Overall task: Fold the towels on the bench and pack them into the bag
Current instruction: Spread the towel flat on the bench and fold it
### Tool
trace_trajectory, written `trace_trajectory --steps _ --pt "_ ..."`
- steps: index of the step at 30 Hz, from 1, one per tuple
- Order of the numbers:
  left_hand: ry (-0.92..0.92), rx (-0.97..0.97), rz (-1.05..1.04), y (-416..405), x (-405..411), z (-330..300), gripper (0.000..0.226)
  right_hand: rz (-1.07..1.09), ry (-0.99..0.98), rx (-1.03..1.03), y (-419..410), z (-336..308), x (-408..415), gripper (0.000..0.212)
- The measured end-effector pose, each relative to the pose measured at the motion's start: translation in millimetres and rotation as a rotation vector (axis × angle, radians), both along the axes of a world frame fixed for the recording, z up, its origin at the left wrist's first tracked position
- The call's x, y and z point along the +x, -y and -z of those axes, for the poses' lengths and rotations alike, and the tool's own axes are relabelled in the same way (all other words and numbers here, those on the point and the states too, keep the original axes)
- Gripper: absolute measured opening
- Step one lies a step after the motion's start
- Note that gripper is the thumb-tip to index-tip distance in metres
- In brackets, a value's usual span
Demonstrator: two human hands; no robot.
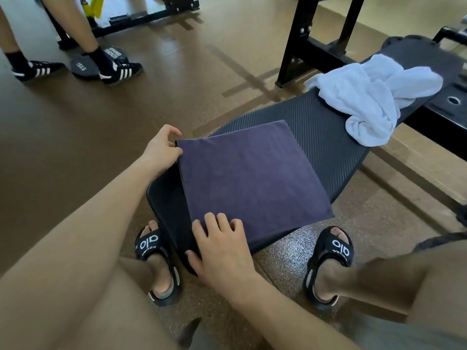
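Observation:
A dark purple towel [252, 178] lies folded into a flat square on the near end of the black bench [326, 140]. My left hand [161, 147] pinches the towel's far left corner. My right hand [222, 251] rests on the near left corner with its fingers spread on the cloth and the thumb at the bench edge. A white towel [371, 97] lies crumpled farther along the bench, to the upper right. No bag is in view.
My feet in black slides [156, 261] stand on the floor either side of the bench end. Another person's legs in black striped shoes [118, 70] stand at the upper left beside a weight plate [83, 65]. Black rack posts [303, 41] rise behind the bench.

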State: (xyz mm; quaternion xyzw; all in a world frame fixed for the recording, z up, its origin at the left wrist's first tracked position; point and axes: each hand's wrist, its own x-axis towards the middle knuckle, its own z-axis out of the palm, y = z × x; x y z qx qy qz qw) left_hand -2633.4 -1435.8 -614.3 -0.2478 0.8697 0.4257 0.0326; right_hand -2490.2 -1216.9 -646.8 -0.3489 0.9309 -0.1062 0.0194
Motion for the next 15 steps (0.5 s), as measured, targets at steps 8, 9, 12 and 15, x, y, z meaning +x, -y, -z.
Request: trace_trajectory --steps 8,9,12,15 --pt "0.009 -0.205 0.170 11.5 0.3 -1.1 0.028 -0.172 -0.117 0.265 0.0 -15.7 5.3 0.062" --pt "0.006 -0.233 0.172 11.6 0.7 -0.7 0.029 -0.206 -0.142 0.279 -1.2 -18.8 5.8 0.062" --pt "-0.003 -0.262 0.149 11.6 0.3 0.9 0.030 -0.242 -0.156 0.233 -6.6 -23.7 2.8 0.060" --pt "-0.017 -0.215 0.108 9.6 3.3 -4.4 0.029 -0.227 -0.067 0.125 -14.0 -26.1 -2.3 0.053"
